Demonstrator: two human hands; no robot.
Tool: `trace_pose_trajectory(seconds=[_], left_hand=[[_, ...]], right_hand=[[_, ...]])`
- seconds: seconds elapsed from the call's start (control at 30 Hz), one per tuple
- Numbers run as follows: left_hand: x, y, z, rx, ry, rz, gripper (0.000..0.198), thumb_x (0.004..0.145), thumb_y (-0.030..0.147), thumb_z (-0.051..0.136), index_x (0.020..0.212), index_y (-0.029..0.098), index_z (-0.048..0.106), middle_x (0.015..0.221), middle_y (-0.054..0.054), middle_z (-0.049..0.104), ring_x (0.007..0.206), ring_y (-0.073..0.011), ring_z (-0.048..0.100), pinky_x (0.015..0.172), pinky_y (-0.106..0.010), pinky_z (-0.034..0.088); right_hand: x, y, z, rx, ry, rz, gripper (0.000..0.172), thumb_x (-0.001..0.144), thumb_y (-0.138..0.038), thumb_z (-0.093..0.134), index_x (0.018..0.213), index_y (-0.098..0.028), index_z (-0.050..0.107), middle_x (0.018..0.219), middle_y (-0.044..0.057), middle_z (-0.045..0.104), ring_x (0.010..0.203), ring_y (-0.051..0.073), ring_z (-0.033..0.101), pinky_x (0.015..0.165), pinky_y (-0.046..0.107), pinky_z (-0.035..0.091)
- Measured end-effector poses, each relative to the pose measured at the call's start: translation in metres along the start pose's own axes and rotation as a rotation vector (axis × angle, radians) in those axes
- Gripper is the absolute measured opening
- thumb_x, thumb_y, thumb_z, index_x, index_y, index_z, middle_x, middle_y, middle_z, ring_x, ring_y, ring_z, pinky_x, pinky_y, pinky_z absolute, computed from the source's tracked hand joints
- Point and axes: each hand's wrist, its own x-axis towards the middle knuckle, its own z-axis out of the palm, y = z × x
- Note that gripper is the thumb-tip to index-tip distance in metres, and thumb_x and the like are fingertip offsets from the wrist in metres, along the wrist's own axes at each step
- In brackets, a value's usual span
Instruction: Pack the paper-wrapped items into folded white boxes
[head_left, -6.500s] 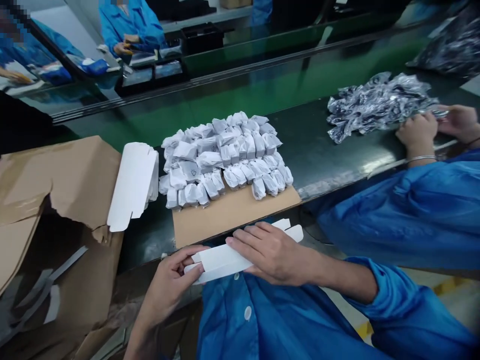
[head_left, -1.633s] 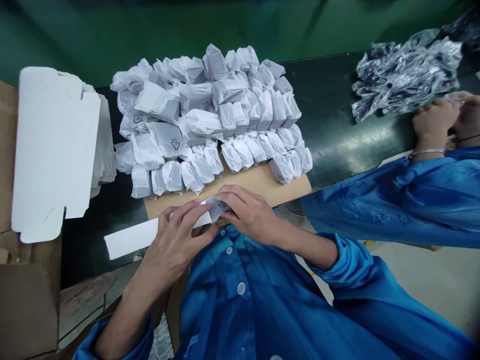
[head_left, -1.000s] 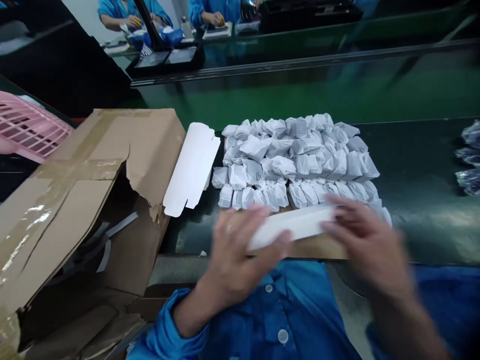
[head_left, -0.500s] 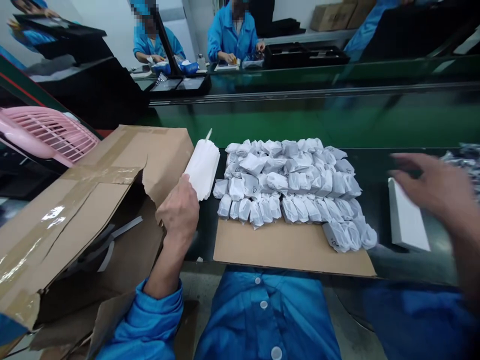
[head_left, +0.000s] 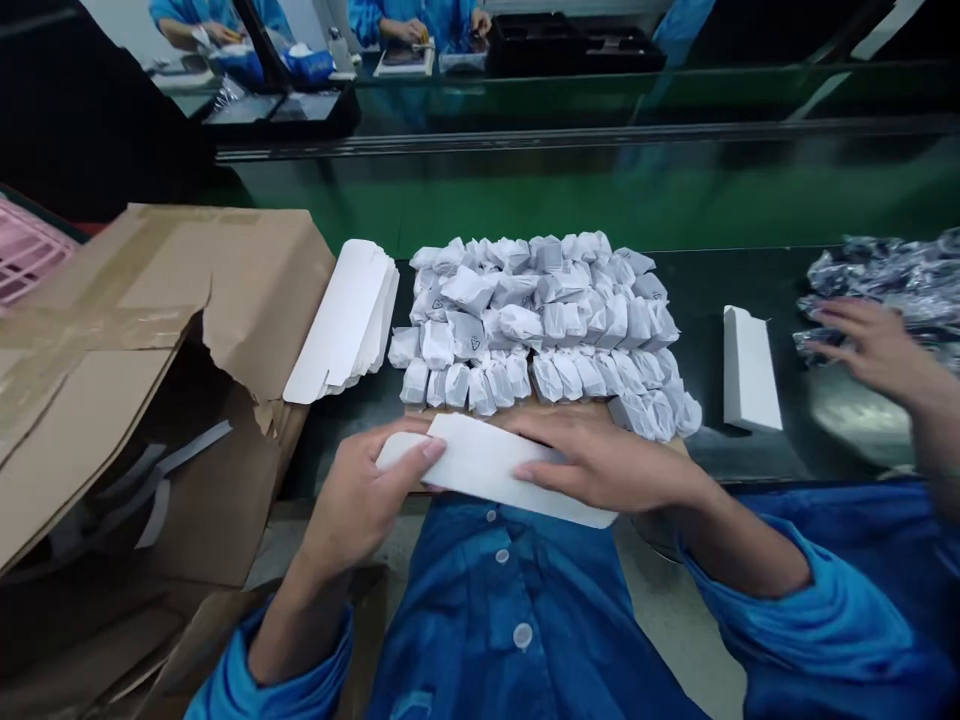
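Observation:
A long white carton (head_left: 504, 468) is between my two hands, low in front of the wrapped pieces. My left hand (head_left: 375, 485) closes round its left end, thumb on top near a flap. My right hand (head_left: 592, 460) grips the right part from above, fingers across its upper face. Left of the wrapped pieces, a fanned stack of flat white cartons (head_left: 349, 320) leans against the brown cardboard box. Several rows of small pieces in white paper (head_left: 517, 320) lie beyond my hands, on a cardboard sheet mostly hidden now.
A torn brown cardboard box (head_left: 247, 270) takes up the left side. A formed white box (head_left: 750, 370) rests at right. Beyond it, another person's hand (head_left: 874, 345) touches plastic-wrapped items (head_left: 892, 280). Co-workers sit across the green-edged bench (head_left: 525, 205).
My left hand has moved from the carton stack to the front, and my right hand now shares the carton. The view has tilted down. Another person's hand is at the plastic-wrapped items.

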Motion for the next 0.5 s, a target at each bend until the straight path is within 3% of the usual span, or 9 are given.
trace_pose_trajectory(seconds=[0.1,0.17,0.23,0.3,0.4,0.5], left_hand=[[0.009,-0.012,0.014,-0.387,0.064,-0.195,0.034,0.077,0.048,0.075,0.084,0.014,0.073,0.074,-0.003,0.071,0.066,-0.0176,0.067,0.06,-0.027,0.057],[0.008,-0.018,0.018,-0.513,-0.051,-0.236,0.033,0.076,0.045,0.076,0.084,0.014,0.074,0.07,-0.003,0.07,0.063,-0.0165,0.066,0.058,-0.027,0.057],[0.008,-0.02,0.011,-0.467,-0.277,-0.226,0.03,0.076,0.041,0.076,0.088,0.014,0.076,0.062,-0.003,0.068,0.053,-0.0138,0.062,0.048,-0.023,0.052],[0.009,-0.019,0.002,-0.317,-0.408,-0.132,0.026,0.078,0.034,0.075,0.097,0.016,0.078,0.063,-0.003,0.07,0.05,-0.0118,0.061,0.044,-0.019,0.048],[0.011,-0.014,-0.002,-0.099,-0.4,0.052,0.023,0.08,0.026,0.073,0.101,0.022,0.079,0.082,-0.004,0.077,0.061,-0.0127,0.068,0.049,-0.017,0.051],[0.011,-0.013,0.006,0.031,-0.302,0.192,0.016,0.08,0.021,0.071,0.094,0.024,0.08,0.081,-0.001,0.078,0.06,-0.0114,0.07,0.052,-0.015,0.053]], right_hand=[[-0.009,-0.014,0.024,-0.494,0.314,0.055,0.073,0.093,-0.047,0.063,0.148,-0.005,0.039,0.124,0.022,0.064,0.104,0.034,0.063,0.082,0.045,0.052],[-0.013,-0.018,0.036,-0.642,0.386,-0.018,0.072,0.095,-0.042,0.061,0.147,0.001,0.037,0.124,0.025,0.063,0.105,0.035,0.063,0.083,0.046,0.053],[-0.018,-0.015,0.038,-0.622,0.355,-0.125,0.061,0.098,-0.038,0.055,0.145,-0.001,0.041,0.128,0.023,0.063,0.11,0.032,0.061,0.086,0.045,0.053],[-0.022,-0.009,0.033,-0.562,0.299,-0.194,0.056,0.1,-0.04,0.05,0.143,-0.004,0.044,0.131,0.02,0.062,0.113,0.03,0.059,0.088,0.044,0.053],[-0.026,-0.003,0.029,-0.578,0.297,-0.203,0.047,0.101,-0.035,0.049,0.138,-0.005,0.049,0.127,0.019,0.064,0.11,0.03,0.061,0.087,0.045,0.054],[-0.029,-0.005,0.036,-0.68,0.35,-0.21,0.043,0.098,-0.026,0.053,0.134,-0.003,0.052,0.124,0.021,0.066,0.11,0.033,0.063,0.085,0.047,0.056]])
